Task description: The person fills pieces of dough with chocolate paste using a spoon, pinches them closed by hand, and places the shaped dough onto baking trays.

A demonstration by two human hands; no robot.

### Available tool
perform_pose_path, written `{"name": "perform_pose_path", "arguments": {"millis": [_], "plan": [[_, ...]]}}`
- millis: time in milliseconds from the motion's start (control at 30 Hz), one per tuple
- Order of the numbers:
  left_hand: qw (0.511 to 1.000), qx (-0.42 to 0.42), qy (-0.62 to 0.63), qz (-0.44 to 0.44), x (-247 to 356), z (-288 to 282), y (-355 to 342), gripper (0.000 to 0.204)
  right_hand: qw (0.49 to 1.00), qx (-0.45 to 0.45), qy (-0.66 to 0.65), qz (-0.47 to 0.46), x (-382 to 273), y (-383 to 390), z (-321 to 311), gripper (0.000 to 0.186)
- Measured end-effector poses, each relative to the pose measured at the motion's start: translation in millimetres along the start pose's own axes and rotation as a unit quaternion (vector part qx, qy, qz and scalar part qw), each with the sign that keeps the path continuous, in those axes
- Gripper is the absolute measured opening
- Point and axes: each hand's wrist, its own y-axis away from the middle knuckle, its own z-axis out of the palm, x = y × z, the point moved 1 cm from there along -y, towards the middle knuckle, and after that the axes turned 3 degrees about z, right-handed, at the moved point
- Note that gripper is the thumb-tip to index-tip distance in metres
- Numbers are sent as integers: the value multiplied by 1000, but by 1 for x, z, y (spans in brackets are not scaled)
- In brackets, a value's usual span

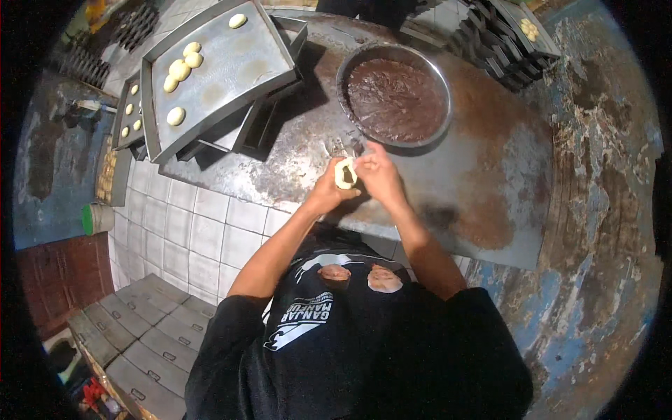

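My left hand [329, 190] is cupped round a piece of pale yellow dough [341, 181], which is opened up and has dark brown filling inside. Close against its right side is my right hand [379, 175], with curled fingers at the dough's rim. A small dark thing shows by those fingertips, too unclear to name. Just beyond my hands stands a wide round metal basin [446, 105] of thick, dark brown paste [395, 98]. Both hands are above the near part of the worn metal tabletop [483, 175].
At the left, a tilted metal tray [220, 77] with several dough balls [179, 70] rests on stacked trays. More stacked metal pans [500, 42] stand at the far right. Lidded metal boxes [150, 343] are at the lower left. A peeling, blue-stained surface [588, 210] borders the right.
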Motion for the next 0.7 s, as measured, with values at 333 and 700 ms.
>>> {"name": "perform_pose_path", "arguments": {"millis": [333, 700], "plan": [[957, -109, 220, -155, 49, 52, 58, 38, 981, 21, 43, -187, 0, 107, -36, 39], [977, -5, -185, 103, 98, 67, 99, 44, 934, -100, -342, 29, 12, 123, -55, 24]]}}
